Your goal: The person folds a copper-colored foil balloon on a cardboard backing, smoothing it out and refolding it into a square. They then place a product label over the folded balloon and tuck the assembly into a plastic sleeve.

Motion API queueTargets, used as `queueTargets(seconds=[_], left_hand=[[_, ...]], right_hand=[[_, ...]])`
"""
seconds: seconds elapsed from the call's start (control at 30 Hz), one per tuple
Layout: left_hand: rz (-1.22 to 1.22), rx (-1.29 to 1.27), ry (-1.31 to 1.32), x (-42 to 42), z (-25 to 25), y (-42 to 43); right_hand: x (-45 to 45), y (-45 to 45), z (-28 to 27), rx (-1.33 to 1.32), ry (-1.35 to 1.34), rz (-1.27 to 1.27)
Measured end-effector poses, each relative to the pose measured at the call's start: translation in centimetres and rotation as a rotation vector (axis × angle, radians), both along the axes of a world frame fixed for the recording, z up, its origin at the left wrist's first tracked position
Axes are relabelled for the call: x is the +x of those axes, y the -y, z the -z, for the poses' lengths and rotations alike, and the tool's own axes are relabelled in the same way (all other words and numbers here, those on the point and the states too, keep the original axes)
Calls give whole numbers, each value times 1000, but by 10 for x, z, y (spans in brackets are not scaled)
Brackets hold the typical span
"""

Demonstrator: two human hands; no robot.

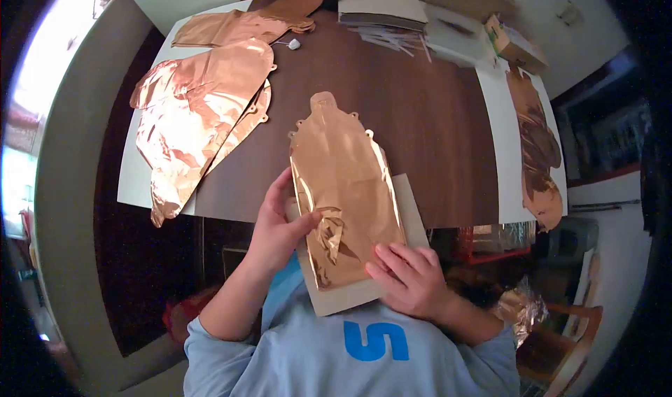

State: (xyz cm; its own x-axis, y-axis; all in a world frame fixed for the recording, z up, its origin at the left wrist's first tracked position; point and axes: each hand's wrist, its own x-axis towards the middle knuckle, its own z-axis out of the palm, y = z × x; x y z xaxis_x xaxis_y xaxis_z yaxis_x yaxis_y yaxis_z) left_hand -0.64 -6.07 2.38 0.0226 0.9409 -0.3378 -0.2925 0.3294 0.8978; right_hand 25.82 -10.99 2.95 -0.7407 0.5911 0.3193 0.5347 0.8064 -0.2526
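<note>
A flat, folded rose-gold foil balloon (343, 166) with small tabs along its edges lies on a grey cardboard sheet (343, 300) in front of my body. My left hand (276, 218) grips the left edge, its thumb on top of the foil beside a crumpled patch and its other fingers partly hidden at the side. At the lower right, my right hand (409, 278) has bent fingers pressed together on the foil's edge. The far end of the foil, with a rounded tip, reaches over the table.
On the brown and white table (434, 145), more foil balloons (199, 110) lie at the left and another foil strip (535, 145) at the right. A stack of white sheets (381, 5) and a small box (514, 44) stand at the back. A wooden chair (577, 320) is at lower right.
</note>
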Motion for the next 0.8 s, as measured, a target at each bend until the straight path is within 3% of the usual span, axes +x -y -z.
queueTargets(seconds=[0.13,0.23,0.33,0.37,0.47,0.6,0.7,0.8], left_hand=[[46,112,26,4,7,6],[116,119,56,9,3,8],[180,181,122,19,2,6],[193,176,142,21,-3,7],[206,229,86,20,-5,13],[171,392,-160,13,-4,24],[188,387,-150,7,-3,27],[216,375,-191,6,-19,30]], right_hand=[[33,-11,-22,-258,-148,78],[53,-31,-15,-376,-468,408],[55,-58,-5,-869,-698,380],[45,-65,-14,-919,-744,324],[45,-78,-15,-1258,-662,317],[38,-82,-15,-1392,-686,391],[37,-78,-15,-1411,-687,392],[33,-72,-21,-1262,-654,439]])
